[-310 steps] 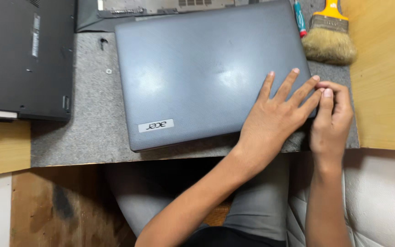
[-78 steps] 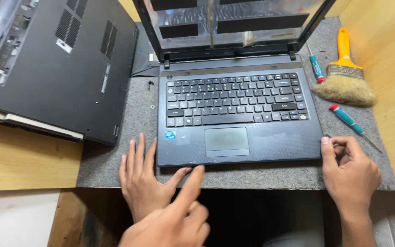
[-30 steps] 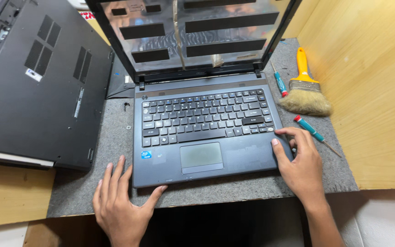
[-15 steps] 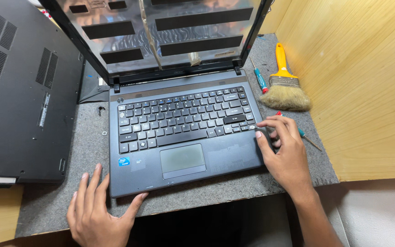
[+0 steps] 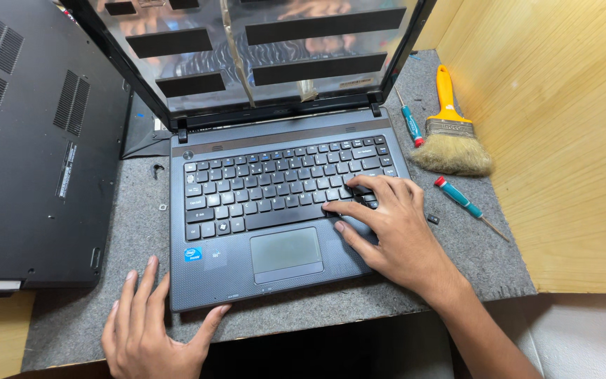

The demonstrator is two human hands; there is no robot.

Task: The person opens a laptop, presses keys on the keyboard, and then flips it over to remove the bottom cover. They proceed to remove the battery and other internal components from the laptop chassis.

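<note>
Resting across the lower right of the keyboard [image 5: 285, 186], the right hand [image 5: 394, 231] lies loosely curled with nothing in its grasp, its fingertips [image 5: 331, 207] pressing on the keys at the right end of the bottom rows while the thumb lies on the palm rest just at 3 o'clock of the touchpad [image 5: 287, 250]. Over at 7 o'clock, the left hand [image 5: 152, 330] is spread flat and wide on the grey felt mat [image 5: 135, 231], holding nothing, its thumb touching the front edge of the open laptop [image 5: 275, 210] near the front left corner. That grey laptop sits dead centre on the mat, its lid up at 12 o'clock, and the bared screen panel [image 5: 247, 52] shows a shiny silver back with several black tape strips across it. Out at 9 o'clock lies a second, black laptop [image 5: 33, 140], turned underside up with its vent slots showing, just beside the open machine. At 2 o'clock a brush [image 5: 450, 133] with an orange handle and pale bristles lies on the mat, a small teal screwdriver [image 5: 410, 123] just at its 9 o'clock side. Another teal screwdriver with a red cap [image 5: 468, 207] lies at 3 o'clock, near the right hand but not touching it, with a tiny dark piece [image 5: 433, 219] between the two. A wooden surface [image 5: 569, 140] runs along the right edge of the mat.
</note>
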